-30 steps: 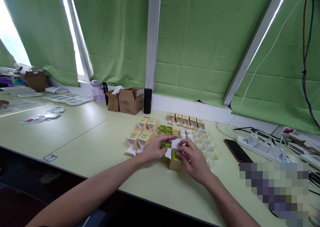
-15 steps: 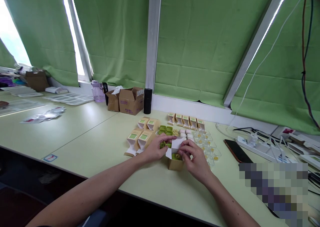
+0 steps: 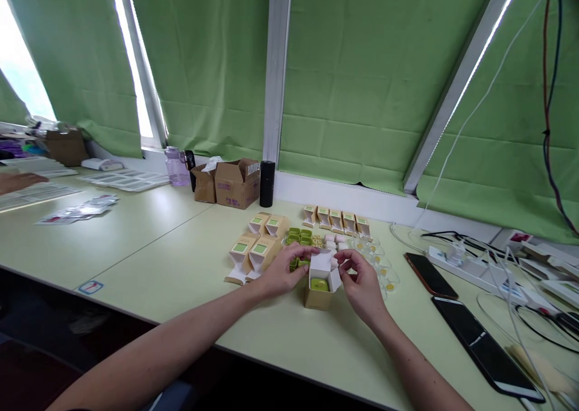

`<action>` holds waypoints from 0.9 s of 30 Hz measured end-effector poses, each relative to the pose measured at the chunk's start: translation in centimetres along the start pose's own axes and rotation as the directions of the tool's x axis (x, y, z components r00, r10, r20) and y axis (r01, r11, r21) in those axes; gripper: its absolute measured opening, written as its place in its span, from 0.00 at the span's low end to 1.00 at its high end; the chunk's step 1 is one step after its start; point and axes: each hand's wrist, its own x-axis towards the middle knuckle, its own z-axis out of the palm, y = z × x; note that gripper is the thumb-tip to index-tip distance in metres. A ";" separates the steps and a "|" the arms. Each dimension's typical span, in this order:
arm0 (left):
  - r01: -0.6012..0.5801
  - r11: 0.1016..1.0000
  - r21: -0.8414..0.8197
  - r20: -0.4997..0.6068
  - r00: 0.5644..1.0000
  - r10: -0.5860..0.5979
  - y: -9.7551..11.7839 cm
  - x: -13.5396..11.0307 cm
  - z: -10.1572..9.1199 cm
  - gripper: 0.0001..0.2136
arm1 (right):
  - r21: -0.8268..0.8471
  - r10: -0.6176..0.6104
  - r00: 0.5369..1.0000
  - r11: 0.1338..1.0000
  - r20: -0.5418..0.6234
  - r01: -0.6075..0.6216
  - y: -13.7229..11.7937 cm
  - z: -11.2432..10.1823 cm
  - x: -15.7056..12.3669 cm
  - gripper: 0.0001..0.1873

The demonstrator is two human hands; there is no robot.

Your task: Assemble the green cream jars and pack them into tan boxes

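A small tan carton [image 3: 319, 298] stands open on the table with a green object [image 3: 319, 284] inside and its white flaps [image 3: 322, 262] up. My left hand [image 3: 281, 270] rests at the carton's left side, fingers curled toward a flap. On the carton's right, my right hand [image 3: 364, 281] pinches the right flap. Behind lie tan-and-white cartons with green labels [image 3: 253, 248], green pieces [image 3: 300, 237], pink pieces [image 3: 335, 240] and clear blisters with yellow centres [image 3: 379, 265].
Two brown cardboard boxes [image 3: 228, 182], a black cylinder [image 3: 267, 183] and a purple bottle [image 3: 173, 164] stand by the window. Two phones [image 3: 484, 343] and a power strip with cables [image 3: 470, 265] lie at right. Another person's hand [image 3: 15, 181] is at far left.
My right hand has lifted off the carton's top and moved right, leaving the white flaps up and the green object showing. The left hand has hardly moved.
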 end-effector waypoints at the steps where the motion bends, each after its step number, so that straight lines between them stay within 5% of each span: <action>1: -0.002 1.000 -0.001 -0.002 1.000 0.002 -0.1 0.0 0.1 0.18 | 0.025 0.010 1.000 1.000 0.004 -0.010 0.1 0.1 0.0 0.10; 27: 0.072 0.997 0.011 -0.007 0.997 -0.071 -0.3 -0.6 1.9 0.15 | 0.139 0.048 0.995 0.989 0.085 -0.059 -0.4 0.7 -0.4 0.16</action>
